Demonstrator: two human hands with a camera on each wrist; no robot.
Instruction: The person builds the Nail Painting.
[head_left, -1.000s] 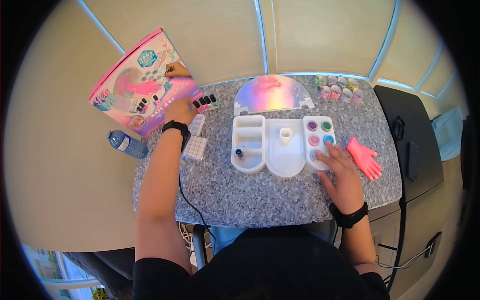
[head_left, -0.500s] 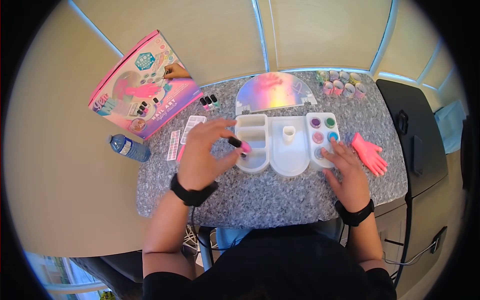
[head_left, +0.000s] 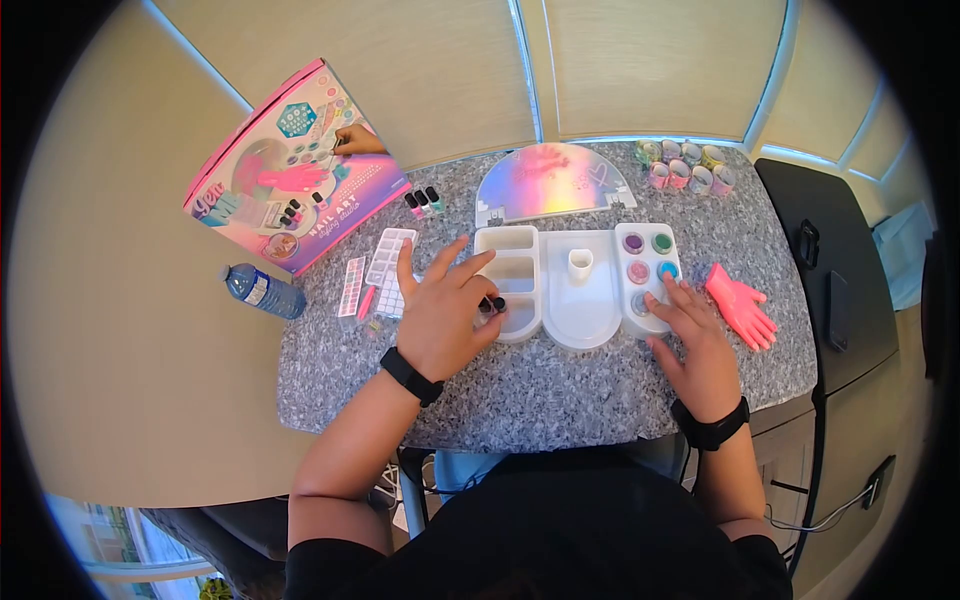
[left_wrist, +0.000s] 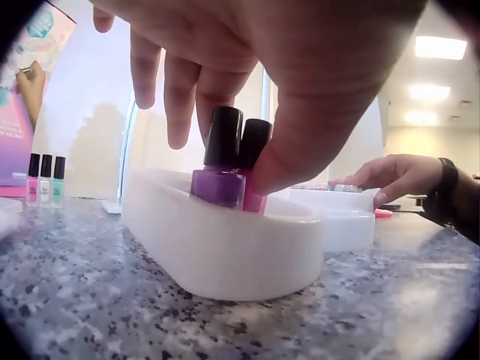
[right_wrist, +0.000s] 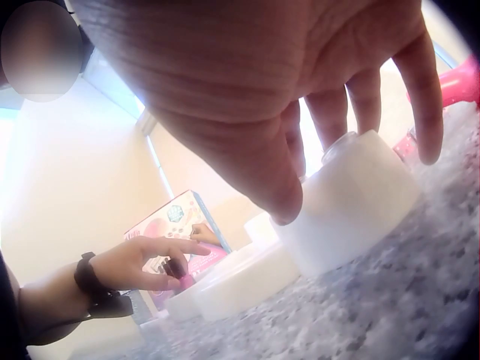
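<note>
Seating the pink bottle [left_wrist: 253, 202], pinched by the left hand [head_left: 438, 318], beside the purple bottle [left_wrist: 220, 163] calls for slow release, the right hand [head_left: 697, 345] resting spread-fingered on the tray [head_left: 650, 257].

The left hand [head_left: 440, 318] pinches a black-capped bottle [head_left: 499, 304] at the white tray [head_left: 580, 312]'s near-left compartment. The right hand [head_left: 702, 345] touches the tray's right end. Right of the tray lies a pink model hand [head_left: 741, 308].

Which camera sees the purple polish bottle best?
The left wrist view: the purple bottle is close, its cap and side clear, its base hidden by the white tray. The head view mostly hides it behind the left hand; the right wrist view shows nothing clearly purple.
</note>
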